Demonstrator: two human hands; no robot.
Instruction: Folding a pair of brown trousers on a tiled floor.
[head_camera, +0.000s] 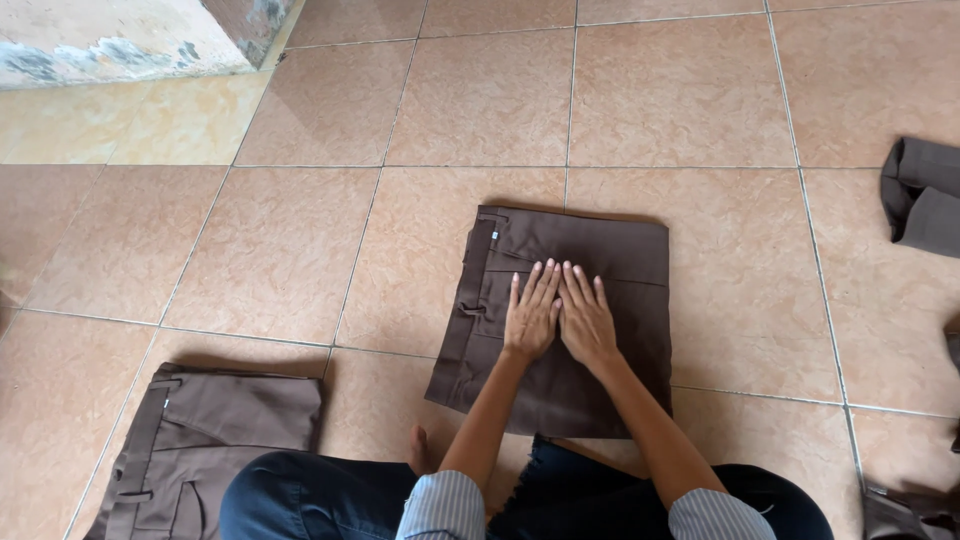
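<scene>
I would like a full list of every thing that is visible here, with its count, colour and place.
folded trousers: one, dark brown, floor centre, under both hands
second folded trousers: one, dark brown, floor at lower left
grey cloth: one piece, dark grey, right edge
dark cloth: partly seen, lower right corner
tiled floor: beige-pink tiles
wall base: pale, worn, upper left
left hand: flat on the central trousers
right hand: flat beside it, touching
</scene>
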